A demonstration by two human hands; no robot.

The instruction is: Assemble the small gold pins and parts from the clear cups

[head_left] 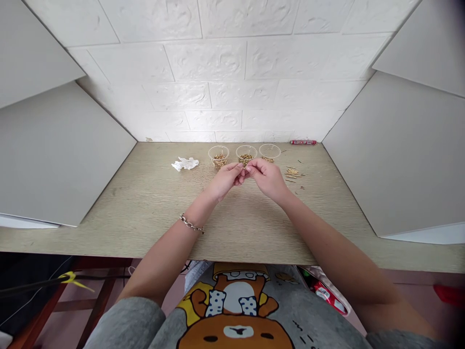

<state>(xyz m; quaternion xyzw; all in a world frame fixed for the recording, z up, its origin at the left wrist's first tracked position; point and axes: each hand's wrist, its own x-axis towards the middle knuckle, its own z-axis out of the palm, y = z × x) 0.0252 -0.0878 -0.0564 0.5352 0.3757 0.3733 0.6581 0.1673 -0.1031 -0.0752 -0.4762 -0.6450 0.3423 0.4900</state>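
Note:
My left hand (228, 180) and my right hand (268, 178) meet above the middle of the table. Thumbs and fingertips of both are pinched together, and whatever lies between them is too small to name. Just behind them stand three clear plastic cups: the left cup (209, 156) and the middle cup (238, 154) hold small gold-coloured metal pieces. Gold pieces also show at the bottom of the right cup (278, 153), which my right hand partly hides. To the right of that hand lies a loose pile of thin gold-coloured pins (292, 172).
Crumpled white tissue (186, 164) lies left of the cups on the wooden table (240, 228). A red wrapped stick (303, 142) rests by the brick-patterned wall. Grey panels (72, 155) (399, 160) border both sides. Dark bits are scattered near the pins.

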